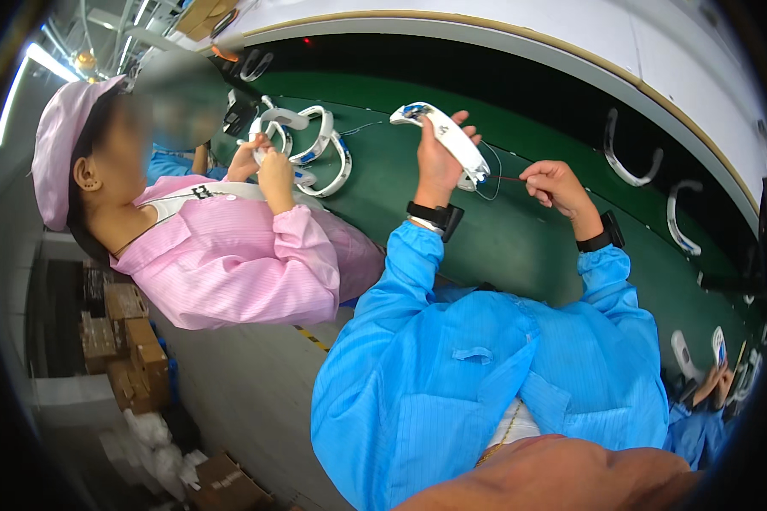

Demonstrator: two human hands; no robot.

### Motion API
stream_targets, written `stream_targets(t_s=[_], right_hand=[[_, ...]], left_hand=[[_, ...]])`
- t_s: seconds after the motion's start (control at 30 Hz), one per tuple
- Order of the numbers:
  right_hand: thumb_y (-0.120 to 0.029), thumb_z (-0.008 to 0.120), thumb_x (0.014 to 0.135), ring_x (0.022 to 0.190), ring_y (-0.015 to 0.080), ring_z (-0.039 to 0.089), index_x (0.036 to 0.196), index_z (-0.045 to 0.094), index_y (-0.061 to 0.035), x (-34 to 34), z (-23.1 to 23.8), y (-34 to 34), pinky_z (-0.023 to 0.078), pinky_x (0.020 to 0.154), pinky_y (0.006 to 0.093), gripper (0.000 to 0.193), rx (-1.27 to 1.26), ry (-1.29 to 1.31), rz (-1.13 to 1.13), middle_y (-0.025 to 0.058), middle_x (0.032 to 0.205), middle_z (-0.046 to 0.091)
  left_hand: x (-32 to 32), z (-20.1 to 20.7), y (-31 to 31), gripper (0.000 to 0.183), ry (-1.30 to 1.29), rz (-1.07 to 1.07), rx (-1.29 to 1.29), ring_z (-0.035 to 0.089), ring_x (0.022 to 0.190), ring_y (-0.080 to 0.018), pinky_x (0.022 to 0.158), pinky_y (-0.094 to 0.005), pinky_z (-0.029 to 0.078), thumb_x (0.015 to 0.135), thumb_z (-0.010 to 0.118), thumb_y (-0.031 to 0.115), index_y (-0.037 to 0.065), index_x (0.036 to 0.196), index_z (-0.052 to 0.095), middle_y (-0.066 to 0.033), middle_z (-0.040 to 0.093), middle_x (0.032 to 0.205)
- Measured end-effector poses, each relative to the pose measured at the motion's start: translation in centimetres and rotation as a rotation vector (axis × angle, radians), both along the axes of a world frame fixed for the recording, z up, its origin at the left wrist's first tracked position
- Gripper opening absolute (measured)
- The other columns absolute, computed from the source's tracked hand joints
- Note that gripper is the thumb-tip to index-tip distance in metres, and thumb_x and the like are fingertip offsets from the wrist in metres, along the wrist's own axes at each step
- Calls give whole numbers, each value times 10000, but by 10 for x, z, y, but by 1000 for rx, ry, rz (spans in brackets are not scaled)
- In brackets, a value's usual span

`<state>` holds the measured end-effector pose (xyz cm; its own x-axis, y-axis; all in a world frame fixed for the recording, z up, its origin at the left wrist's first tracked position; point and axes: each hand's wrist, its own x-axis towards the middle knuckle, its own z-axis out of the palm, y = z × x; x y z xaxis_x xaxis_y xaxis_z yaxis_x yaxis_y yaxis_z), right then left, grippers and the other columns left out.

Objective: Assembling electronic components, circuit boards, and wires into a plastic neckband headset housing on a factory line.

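Note:
My left hand (437, 166) is closed round a white curved plastic band (452, 140), raised above the green bench. Blue parts show at both ends of the band. A thin pale wire (497, 162) loops out from its right end. To the right, my right hand (556, 187) pinches a thin red strand (509, 178), which looks like a wire and runs toward that same end of the band. Whether the strand joins the band is too small to tell. Both my wrists wear black straps.
The green bench (520, 230) bears several more white curved bands (320, 140) at the left and two at the right (683, 217). A co-worker in pink (247, 264) handles white parts close on my left. Another person's hands (714, 381) show at the far right. Cardboard boxes (136, 341) stand behind.

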<state>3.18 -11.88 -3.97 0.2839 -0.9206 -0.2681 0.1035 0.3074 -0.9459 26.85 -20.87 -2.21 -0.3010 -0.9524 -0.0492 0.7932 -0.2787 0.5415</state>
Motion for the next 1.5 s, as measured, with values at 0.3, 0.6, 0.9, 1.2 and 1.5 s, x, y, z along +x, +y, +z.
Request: stream_targets(t_s=[0.3, 0.6, 0.9, 1.2, 1.5], right_hand=[[-17, 574, 872, 628, 84, 567, 979, 662, 29, -27, 58, 83, 434, 506, 175, 146, -320, -392, -420, 98, 874, 647], [-49, 576, 856, 506, 56, 490, 763, 631, -1, 0, 104, 121, 344, 438, 206, 119, -384, -85, -517, 19, 594, 549], [-120, 626, 804, 448, 83, 397, 703, 606, -1, 39, 56, 103, 296, 432, 283, 158, -420, 482, -396, 33, 485, 464], [-161, 623, 765, 472, 294, 519, 634, 581, -24, 28, 58, 97, 377, 468, 386, 195, -452, 692, -347, 125, 529, 539], [-157, 600, 752, 505, 313, 531, 614, 570, -25, 24, 53, 96, 392, 494, 406, 193, -460, 736, -289, 134, 547, 542]], left_hand=[[-6, 4, 24, 381, 221, -95, 41, 507, 795, -203, 782, -394, 465, 992, 373, 399, 33, 978, 478, -91, 520, 921], [-38, 20, 51, 454, 111, -109, 32, 489, 759, -211, 714, -380, 438, 984, 322, 481, 59, 1059, 472, -84, 513, 908], [-57, 31, 61, 509, 110, -131, 118, 496, 779, -208, 755, -384, 462, 982, 288, 511, 36, 1044, 457, -89, 508, 906], [-66, 32, 65, 499, 113, -212, 165, 502, 789, -197, 780, -373, 468, 982, 308, 500, 31, 1048, 463, -88, 506, 918], [-67, 26, 66, 490, 110, -240, 190, 506, 795, -197, 781, -375, 468, 976, 339, 497, 28, 1040, 465, -87, 510, 920]])
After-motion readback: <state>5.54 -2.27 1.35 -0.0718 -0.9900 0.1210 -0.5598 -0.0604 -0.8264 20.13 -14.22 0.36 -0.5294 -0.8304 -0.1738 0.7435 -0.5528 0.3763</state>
